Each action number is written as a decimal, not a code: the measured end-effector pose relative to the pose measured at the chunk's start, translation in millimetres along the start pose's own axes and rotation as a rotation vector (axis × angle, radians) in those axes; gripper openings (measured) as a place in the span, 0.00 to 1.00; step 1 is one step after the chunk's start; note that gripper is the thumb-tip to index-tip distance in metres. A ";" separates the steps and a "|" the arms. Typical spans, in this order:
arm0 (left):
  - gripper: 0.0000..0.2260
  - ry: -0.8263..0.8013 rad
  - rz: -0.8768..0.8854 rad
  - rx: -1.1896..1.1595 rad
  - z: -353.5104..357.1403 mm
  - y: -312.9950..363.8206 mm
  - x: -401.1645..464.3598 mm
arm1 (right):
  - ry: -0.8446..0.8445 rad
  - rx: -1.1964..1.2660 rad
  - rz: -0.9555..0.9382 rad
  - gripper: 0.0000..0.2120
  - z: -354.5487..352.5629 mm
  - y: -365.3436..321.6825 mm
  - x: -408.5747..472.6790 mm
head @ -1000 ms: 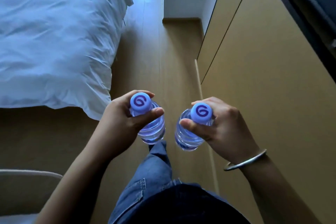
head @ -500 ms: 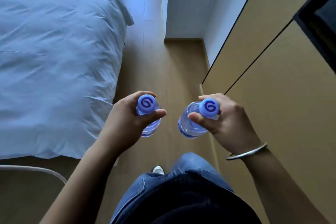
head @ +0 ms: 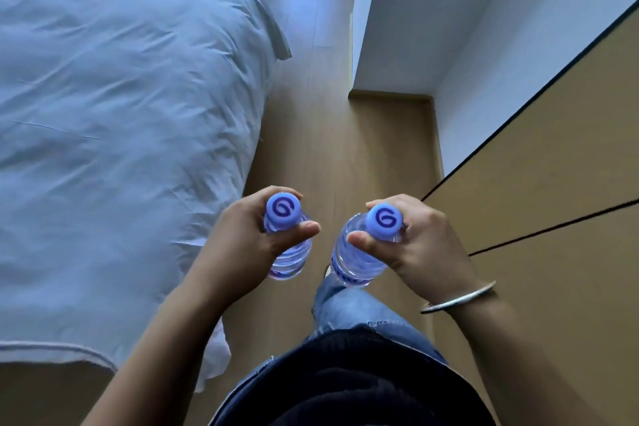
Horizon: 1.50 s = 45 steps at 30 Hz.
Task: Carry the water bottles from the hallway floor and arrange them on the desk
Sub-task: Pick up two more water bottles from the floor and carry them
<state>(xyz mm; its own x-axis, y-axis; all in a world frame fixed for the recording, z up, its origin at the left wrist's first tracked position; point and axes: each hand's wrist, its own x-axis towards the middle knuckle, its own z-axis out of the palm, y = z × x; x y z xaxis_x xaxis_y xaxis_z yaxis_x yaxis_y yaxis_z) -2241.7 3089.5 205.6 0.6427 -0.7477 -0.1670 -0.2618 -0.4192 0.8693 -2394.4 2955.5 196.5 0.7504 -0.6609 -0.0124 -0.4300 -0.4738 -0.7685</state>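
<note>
Purple swirl logo, G-like, on both bottle caps; no other legible txt.

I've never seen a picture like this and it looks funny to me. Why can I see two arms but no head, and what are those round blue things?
The camera sits on a person's head and looks down, so you see what they see: their own arms, dark top and blue jeans. The left hand grips one clear plastic water bottle with a blue cap by its neck. The right hand, which wears a silver bangle, grips a second clear bottle with the same blue cap. The round blue things are the caps seen from above. Below lies a wooden floor, with a bed under a pale crumpled sheet on the left and tan cupboard doors on the right.
</note>
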 end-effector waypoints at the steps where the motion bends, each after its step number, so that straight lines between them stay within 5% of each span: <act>1: 0.12 -0.003 -0.002 -0.005 -1.7 4.3 20.8 | -0.002 -0.003 -0.012 0.19 -1.9 1.1 22.2; 6: 0.20 0.065 -0.015 -0.072 -17.4 25.2 118.6 | -0.019 -0.005 -0.070 0.24 -20.7 0.8 125.1; 13: 0.13 0.102 -0.008 -0.095 -45.0 36.6 245.1 | 0.007 -0.034 -0.093 0.21 -31.7 -7.2 260.5; 30: 0.14 -0.062 0.136 0.007 -162.4 50.5 587.7 | 0.152 0.061 0.016 0.15 8.2 -52.2 579.2; 34: 0.20 -0.077 0.149 0.000 -168.8 60.6 653.5 | 0.137 0.041 0.007 0.19 7.2 -47.3 644.2; 40: 0.13 -0.092 0.139 0.026 -156.6 78.0 763.9 | 0.071 0.099 0.049 0.18 -10.4 -21.5 754.2; 45: 0.16 -0.083 0.127 0.042 -144.0 107.3 865.2 | 0.031 0.070 0.013 0.22 -38.2 1.4 860.9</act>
<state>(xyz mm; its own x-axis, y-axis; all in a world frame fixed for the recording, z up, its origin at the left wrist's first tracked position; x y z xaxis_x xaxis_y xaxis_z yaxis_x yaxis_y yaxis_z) -1610.1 2471.8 221.3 0.5417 -0.8350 -0.0965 -0.3679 -0.3387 0.8660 -1768.1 2363.7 209.1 0.7285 -0.6850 -0.0031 -0.4026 -0.4244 -0.8111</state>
